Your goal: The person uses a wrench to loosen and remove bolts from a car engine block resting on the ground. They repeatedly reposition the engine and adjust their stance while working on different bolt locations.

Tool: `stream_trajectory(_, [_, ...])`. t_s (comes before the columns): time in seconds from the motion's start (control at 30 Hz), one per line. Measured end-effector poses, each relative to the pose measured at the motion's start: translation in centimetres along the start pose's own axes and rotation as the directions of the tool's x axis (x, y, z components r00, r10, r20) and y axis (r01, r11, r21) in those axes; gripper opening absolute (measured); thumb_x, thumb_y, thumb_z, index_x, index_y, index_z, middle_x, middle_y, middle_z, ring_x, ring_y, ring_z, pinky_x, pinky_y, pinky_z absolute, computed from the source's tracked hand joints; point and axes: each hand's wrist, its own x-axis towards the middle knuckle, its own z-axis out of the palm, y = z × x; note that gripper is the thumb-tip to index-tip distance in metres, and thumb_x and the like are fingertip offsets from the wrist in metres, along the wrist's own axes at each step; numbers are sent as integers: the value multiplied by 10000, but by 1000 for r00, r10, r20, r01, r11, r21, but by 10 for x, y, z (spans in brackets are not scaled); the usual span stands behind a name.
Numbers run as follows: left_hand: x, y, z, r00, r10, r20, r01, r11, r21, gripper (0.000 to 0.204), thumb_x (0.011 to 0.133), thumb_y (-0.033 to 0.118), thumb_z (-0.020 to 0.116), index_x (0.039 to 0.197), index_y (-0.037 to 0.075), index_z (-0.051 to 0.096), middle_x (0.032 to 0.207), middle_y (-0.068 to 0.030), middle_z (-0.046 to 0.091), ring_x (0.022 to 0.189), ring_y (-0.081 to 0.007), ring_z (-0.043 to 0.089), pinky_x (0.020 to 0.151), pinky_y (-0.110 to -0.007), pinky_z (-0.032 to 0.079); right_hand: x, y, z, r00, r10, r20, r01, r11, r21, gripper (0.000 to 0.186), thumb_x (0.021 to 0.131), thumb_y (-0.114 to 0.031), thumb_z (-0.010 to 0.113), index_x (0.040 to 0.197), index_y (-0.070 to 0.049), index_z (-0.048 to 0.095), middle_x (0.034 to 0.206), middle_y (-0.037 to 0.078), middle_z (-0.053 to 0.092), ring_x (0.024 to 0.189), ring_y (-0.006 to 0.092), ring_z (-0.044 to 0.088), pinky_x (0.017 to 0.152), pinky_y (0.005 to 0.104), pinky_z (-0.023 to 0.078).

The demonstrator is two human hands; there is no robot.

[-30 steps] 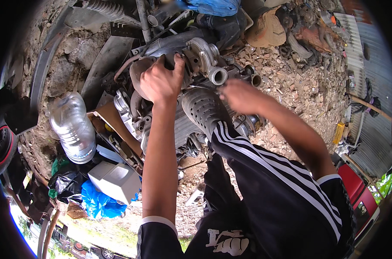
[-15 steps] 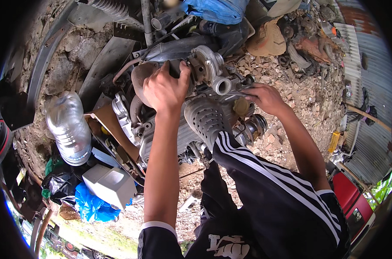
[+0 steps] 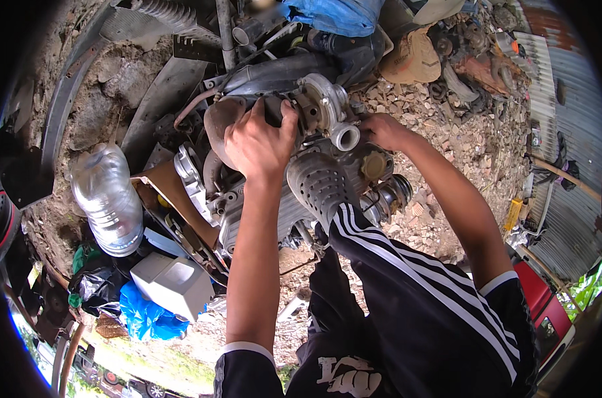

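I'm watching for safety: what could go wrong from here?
The perforated clog appears braced on the engine and might slip. The bare left hand on the turbocharger could get scraped if that shifts. The bare right hand, beside the turbocharger's round port, might get knocked too.

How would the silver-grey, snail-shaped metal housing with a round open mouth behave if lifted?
The silver-grey metal housing would probably feel stiff and heavy for its size, being thick-looking metal. Its rounded, lopsided outline might make it tip or roll.
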Motion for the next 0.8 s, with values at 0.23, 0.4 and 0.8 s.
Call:
stream_trajectory(0.23, [1,3,5,1000,-4,26,4,1000,-9,499,852,454,633,945,-18,764,821,-225,733,745,-376,715,792,-435,551,19,1,5,983,183,35,-167,949,-266,231,860,-203,622,962,-13,706,992,220,695,984,418,658,857,507,537])
stream_trajectory(0.4, [0,-1,7,1000,11,-27,-12,999,-30,515,847,464,635,948,-25,765,816,-228,732,743,-379,714,797,-435,547,-35,-106,-9,987,115,114,-97,983,-158,221,952,-173,600,1074,-28,713,1017,243,685,852,401,704,760,501,577])
stream_trajectory(0.8, [-83,-54,-17,986,-29,-162,2,986,-164,465,1025,349,513,1328,12,618,1384,-220,582,1342,-418,489,1123,-513,352,-77,-103,-44,949,314,-37,-315,934,-168,361,1031,-338,511,1299,-130,635,1087,210,704,938,388,686,797,502,542])
